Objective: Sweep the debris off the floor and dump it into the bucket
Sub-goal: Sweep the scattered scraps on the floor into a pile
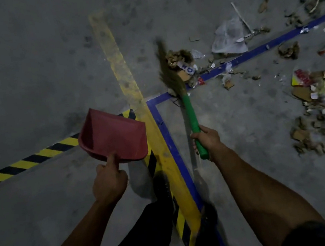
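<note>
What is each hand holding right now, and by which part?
Left hand grips the red dustpan by its handle; right hand grips the broom by its green handle.

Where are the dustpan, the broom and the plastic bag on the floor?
red dustpan (pixel 111 134): head view, inside of its scoop.
broom (pixel 191 113): head view, on its green handle above the right hand.
clear plastic bag (pixel 229 37): head view, middle of the crumpled sheet.
</note>
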Demonstrator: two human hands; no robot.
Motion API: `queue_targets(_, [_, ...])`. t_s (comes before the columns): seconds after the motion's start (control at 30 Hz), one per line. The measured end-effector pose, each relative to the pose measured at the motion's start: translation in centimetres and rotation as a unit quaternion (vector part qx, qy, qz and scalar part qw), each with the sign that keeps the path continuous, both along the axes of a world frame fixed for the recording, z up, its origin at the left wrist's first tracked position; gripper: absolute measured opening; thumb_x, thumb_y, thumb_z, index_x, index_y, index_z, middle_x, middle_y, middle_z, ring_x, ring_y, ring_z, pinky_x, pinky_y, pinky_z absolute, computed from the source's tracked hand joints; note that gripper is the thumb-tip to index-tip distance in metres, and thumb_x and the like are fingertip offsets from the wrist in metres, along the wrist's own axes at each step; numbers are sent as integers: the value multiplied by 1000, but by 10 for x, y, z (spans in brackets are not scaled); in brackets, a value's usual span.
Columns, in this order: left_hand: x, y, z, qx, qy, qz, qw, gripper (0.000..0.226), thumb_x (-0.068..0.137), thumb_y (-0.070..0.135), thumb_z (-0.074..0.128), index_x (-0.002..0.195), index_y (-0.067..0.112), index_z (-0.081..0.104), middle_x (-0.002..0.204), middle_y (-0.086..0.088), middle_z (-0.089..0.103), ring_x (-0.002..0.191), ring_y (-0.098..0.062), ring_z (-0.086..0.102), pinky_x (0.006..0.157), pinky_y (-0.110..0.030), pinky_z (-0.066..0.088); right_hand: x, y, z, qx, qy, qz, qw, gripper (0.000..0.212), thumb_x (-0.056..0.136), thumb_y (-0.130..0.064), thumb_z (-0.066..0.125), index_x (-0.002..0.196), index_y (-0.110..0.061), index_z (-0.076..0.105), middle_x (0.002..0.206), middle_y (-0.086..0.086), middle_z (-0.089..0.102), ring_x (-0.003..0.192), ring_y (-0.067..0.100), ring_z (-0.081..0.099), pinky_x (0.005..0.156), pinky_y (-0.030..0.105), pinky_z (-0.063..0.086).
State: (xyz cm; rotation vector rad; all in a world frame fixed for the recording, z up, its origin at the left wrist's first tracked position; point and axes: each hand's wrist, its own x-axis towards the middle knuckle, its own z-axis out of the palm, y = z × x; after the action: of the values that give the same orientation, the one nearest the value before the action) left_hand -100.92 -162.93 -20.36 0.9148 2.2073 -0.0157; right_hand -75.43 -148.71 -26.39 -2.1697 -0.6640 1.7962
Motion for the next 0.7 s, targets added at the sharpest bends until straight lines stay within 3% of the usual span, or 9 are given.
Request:
queue_targets(0.2, [1, 14, -3, 14, -11, -21, 1000, 51, 84, 10, 47, 132, 24, 37, 104, -18, 52, 86, -32, 48, 70, -38, 42, 21, 28, 12, 11, -2, -166, 986, 32, 91, 1, 57, 123, 3, 58, 60, 13, 50, 32, 13, 47, 34, 19, 40])
queue_targets(0.33, [4, 21, -1, 18, -12, -27, 999, 54, 84, 10, 48, 134, 25, 35, 103, -21, 50, 88, -34, 50, 72, -38, 43, 33, 26, 25, 32, -30, -213, 976, 43, 89, 2, 58, 132, 3, 52, 73, 16, 53, 48, 21, 49, 40, 25, 43])
queue_targets(0.43, [10, 22, 4, 19, -10, -25, 999, 56, 85, 10, 51, 138, 23, 35, 103, -22, 49, 91, -38, 51, 71, -36, 38, 27, -9, 43, 63, -50, -188, 979, 55, 88, 2, 61, 141, -6, 48, 75, 15, 58, 48, 21, 51, 42, 27, 45])
queue_targets(0.57, [21, 24, 14, 13, -23, -19, 999, 50, 86, 11, 52, 133, 16, 38, 101, -25, 49, 87, -40, 54, 70, -38, 41, 13, -79, 68, 71, -29, -125, 989, 70, 86, -1, 65, 145, -31, 41, 67, 15, 63, 43, 22, 54, 42, 28, 46])
queue_targets(0.63, [23, 23, 19, 14, -27, -23, 999, 47, 85, 11, 51, 130, 15, 39, 99, -25, 48, 81, -36, 51, 70, -37, 40, 6, -109, 72, 69, -29, -74, 994, 68, 82, -2, 68, 135, -40, 48, 64, 15, 66, 41, 22, 55, 41, 31, 48])
queue_targets(0.7, [23, 20, 23, 17, -29, -24, 999, 48, 85, 8, 50, 131, 15, 39, 98, -25, 48, 76, -30, 45, 70, -36, 39, 0, -132, 73, 56, -45, -3, 997, 61, 77, -9, 71, 131, -36, 57, 77, 15, 72, 48, 23, 61, 48, 38, 55])
